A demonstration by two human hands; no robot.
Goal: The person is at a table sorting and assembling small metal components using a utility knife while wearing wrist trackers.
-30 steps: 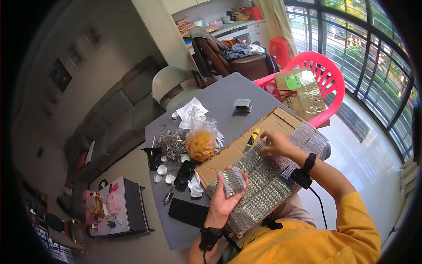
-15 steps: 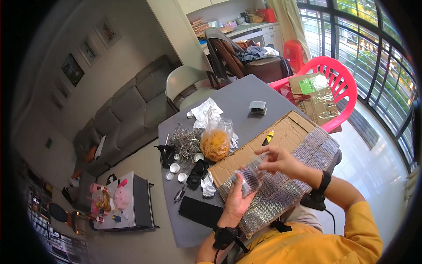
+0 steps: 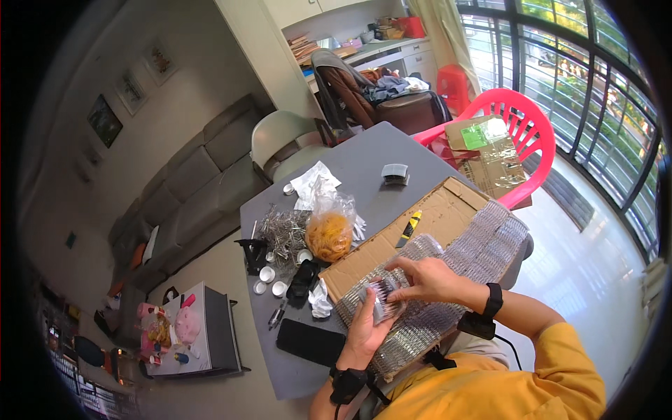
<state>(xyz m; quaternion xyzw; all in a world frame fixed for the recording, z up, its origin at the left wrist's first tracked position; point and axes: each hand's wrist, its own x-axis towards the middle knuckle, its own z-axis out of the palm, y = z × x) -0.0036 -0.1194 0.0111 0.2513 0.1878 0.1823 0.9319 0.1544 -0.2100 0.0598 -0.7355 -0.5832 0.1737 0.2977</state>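
Head view, looking down on a grey table [image 3: 364, 175]. The left hand [image 3: 364, 329] cups a small stack [image 3: 381, 302] of clear ribbed plastic pieces from below, fingers curled up around its near side; the right hand [image 3: 423, 278] comes over the top, fingertips pinched together on the stack's far edge. Both hands are thus closed on the stack, which is held just above a wide sheet [image 3: 448, 280] of the same silvery, ridged material lying across the near edge of the table and over the person's lap. The stack appears thin-walled and glossy: judged light, springy rather than stiff, slippery between layers and easily creased, so it is best held at the edges with the palm supporting the base, as here. Under the sheet's far side lies a flattened brown cardboard box [image 3: 420, 224], matte and fibrous, with a yellow-and-black cutter [image 3: 409, 227] on it. To the left stand a clear bag [image 3: 329, 231] of orange rubber bands, a tangle of wire clips [image 3: 280, 234], small white caps [image 3: 269, 280], crumpled white paper [image 3: 311, 185] and a black phone [image 3: 310, 341] at the near left. Far right, a red plastic chair [image 3: 518, 126] holds another carton. Each wrist bears a dark strap.
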